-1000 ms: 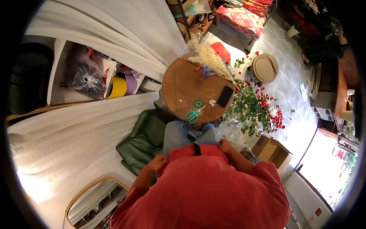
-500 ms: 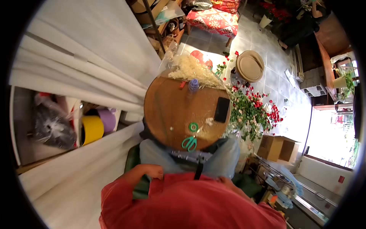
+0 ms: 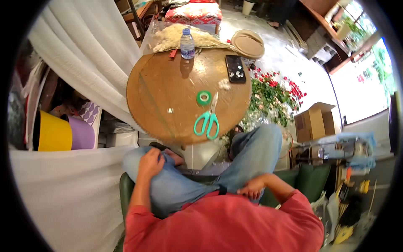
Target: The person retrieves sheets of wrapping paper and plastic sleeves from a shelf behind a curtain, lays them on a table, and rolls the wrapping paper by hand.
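My left hand (image 3: pixel 152 163) rests on my left thigh near the knee, fingers laid over the denim, holding nothing. On my right upper thigh lies my right hand (image 3: pixel 253 187), its fingers extended and free of any object. Both are apart from the round wooden table (image 3: pixel 155 96) in front of me. Turquoise-handled scissors (image 3: pixel 207 124) lie near its front edge, blades pointing away. Just behind them is a roll of green tape (image 3: pixel 204 98). A black phone (image 3: pixel 235 69) lies at the right, and a water bottle (image 3: pixel 187 45) stands upright toward the back.
Clear wrapping with cream dried flowers (image 3: pixel 172 38) overhangs the table's back. Red and white roses (image 3: pixel 273 90) lie on the floor to the right, near a round stool (image 3: pixel 247 43) and a cardboard box (image 3: pixel 314 122). A white curtain (image 3: pixel 88 54) hangs at left.
My left hand has gone from beside my waist onto my left thigh. My right hand has come into fuller view on my right thigh. The camera view has shifted, and my legs are farther apart.
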Demonstrator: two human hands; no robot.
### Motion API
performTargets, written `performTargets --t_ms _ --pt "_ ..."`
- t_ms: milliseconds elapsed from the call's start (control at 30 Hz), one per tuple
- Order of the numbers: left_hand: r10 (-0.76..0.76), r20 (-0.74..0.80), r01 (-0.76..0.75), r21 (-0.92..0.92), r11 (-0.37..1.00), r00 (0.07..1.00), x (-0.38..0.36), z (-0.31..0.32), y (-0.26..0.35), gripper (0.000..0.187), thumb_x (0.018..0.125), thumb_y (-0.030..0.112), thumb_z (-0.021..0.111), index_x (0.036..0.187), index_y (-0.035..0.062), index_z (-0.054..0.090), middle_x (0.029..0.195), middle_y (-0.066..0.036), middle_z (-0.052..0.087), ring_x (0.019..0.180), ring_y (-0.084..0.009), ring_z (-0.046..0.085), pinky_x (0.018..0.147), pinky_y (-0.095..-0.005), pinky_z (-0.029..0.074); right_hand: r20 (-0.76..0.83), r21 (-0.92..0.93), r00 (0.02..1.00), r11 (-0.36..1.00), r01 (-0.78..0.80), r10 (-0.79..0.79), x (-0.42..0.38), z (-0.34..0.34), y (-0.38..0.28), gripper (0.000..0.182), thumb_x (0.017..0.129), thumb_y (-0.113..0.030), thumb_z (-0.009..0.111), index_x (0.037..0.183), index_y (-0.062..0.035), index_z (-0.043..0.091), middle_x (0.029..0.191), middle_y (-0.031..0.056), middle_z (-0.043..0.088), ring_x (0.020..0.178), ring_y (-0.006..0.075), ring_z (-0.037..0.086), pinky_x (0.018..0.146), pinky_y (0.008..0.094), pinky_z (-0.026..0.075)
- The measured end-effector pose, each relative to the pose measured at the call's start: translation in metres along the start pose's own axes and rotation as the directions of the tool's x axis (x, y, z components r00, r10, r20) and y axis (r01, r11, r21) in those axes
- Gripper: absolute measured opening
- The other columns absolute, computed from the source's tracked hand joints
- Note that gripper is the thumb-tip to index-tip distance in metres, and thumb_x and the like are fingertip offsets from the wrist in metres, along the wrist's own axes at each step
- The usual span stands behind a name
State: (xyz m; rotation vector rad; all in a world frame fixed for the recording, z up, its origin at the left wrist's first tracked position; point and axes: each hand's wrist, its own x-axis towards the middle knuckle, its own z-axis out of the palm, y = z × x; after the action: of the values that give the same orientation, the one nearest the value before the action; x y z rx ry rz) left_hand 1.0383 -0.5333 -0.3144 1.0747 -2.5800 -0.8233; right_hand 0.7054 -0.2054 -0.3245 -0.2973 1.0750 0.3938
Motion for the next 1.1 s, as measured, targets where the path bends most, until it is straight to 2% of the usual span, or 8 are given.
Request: performTargets --t_ms 67,133,367,667,733,900,967,1100 --pt "0.058 -0.12 -0.048 0.087 0.995 0.991 -0.023 0.008 0.017 0.016 0.085 0.016 0.067 0.088 0.0016 0.063 0.086 -0.015 0.065 0.076 -0.0368 0.064 0.07 -0.0456 0.052 -0.304 -0.246 0.926 0.957 0.151 -0.224 -0.04 0.036 -0.016 0.064 0.099 -0.058 0.054 0.112 0.0034 0.065 0.105 0.0263 0.071 0.095 0.0355 0.071 0.085 0.047 0.057" --pt "0.056 -0.102 -0.055 0.015 0.998 0.993 -0.029 0.011 0.033 0.015 0.085 0.016 0.067 0.089 0.0018 0.063 0.086 -0.015 0.065 0.076 -0.0354 0.065 0.07 -0.0442 0.053 -0.362 -0.836 0.24 0.427 0.344 -0.901 -0.033 0.04 -0.007 0.053 0.097 -0.048 0.06 0.105 0.0047 0.065 0.099 0.0245 0.072 0.085 0.0355 0.071 0.08 0.0438 0.057" --pt "0.134 -0.191 -0.177 -0.228 0.957 0.972 -0.036 0.014 0.058 0.012 0.085 0.011 0.07 0.091 0.0011 0.065 0.081 -0.013 0.064 0.07 -0.0244 0.065 0.065 -0.0356 0.053 -0.635 -0.758 -0.351 0.466 0.456 -0.688 -0.107 0.008 -0.082 0.027 0.09 -0.023 0.068 0.101 0.002 0.069 0.088 0.0204 0.072 0.082 0.0367 0.07 0.075 0.0439 0.055" --pt "-0.075 -0.377 -0.059 -0.332 0.941 0.923 -0.029 0.053 0.038 0.007 0.088 0.007 0.07 0.091 0.0018 0.066 0.07 -0.004 0.061 0.063 -0.0107 0.057 0.062 -0.0264 0.048 -0.639 -0.766 -0.478 0.554 0.325 -0.603 -0.107 -0.056 -0.158 0.028 0.085 -0.023 0.071 0.101 -0.0003 0.071 0.098 0.0219 0.07 0.091 0.0419 0.068 0.083 0.048 0.055" --pt "-0.303 -0.326 -0.002 -0.685 0.729 0.896 -0.022 0.068 0.038 0.007 0.091 0.006 0.069 0.092 0.001 0.063 0.075 0.001 0.061 0.067 -0.0053 0.054 0.063 -0.0231 0.046 -0.55 -0.818 -0.592 0.523 0.241 -0.589 -0.108 -0.07 -0.176 0.037 0.082 -0.027 0.075 0.109 -0.0024 0.069 0.106 0.0217 0.067 0.098 0.0417 0.065 0.088 0.0469 0.053" --pt "-0.164 -0.379 -0.129 -0.64 0.758 0.911 -0.015 0.047 0.079 0.002 0.091 0.002 0.066 0.092 0.0008 0.064 0.075 -0.003 0.065 0.066 -0.0099 0.06 0.063 -0.0246 0.049 -0.352 -0.857 -0.656 0.511 -0.06 -0.668 -0.126 -0.088 -0.224 0.047 0.075 -0.03 0.08 0.113 -0.0051 0.066 0.114 0.016 0.063 0.114 0.0357 0.057 0.096 0.0485 0.046" --pt "-0.131 -0.386 -0.18 -0.671 0.72 0.913 -0.001 0.036 0.083 0.003 0.091 0.001 0.066 0.092 0.0005 0.064 0.076 -0.004 0.066 0.066 -0.01 0.06 0.064 -0.0247 0.05 -0.49 -0.803 -0.441 0.586 -0.105 -0.752 -0.136 -0.093 -0.24 0.057 0.074 -0.032 0.081 0.122 -0.0065 0.061 0.119 0.0147 0.06 0.115 0.0352 0.055 0.099 0.0477 0.041" --pt "-0.053 -0.455 -0.24 -0.56 0.793 0.889 0.02 0.029 0.082 0.006 0.092 0.0 0.065 0.097 -0.0009 0.063 0.085 -0.006 0.068 0.071 -0.0108 0.062 0.066 -0.0247 0.051 -0.379 -0.847 -0.543 0.517 -0.122 -0.749 -0.126 -0.117 -0.251 0.057 0.071 -0.03 0.084 0.117 -0.0049 0.062 0.107 0.0151 0.06 0.108 0.0373 0.057 0.092 0.0487 0.045"
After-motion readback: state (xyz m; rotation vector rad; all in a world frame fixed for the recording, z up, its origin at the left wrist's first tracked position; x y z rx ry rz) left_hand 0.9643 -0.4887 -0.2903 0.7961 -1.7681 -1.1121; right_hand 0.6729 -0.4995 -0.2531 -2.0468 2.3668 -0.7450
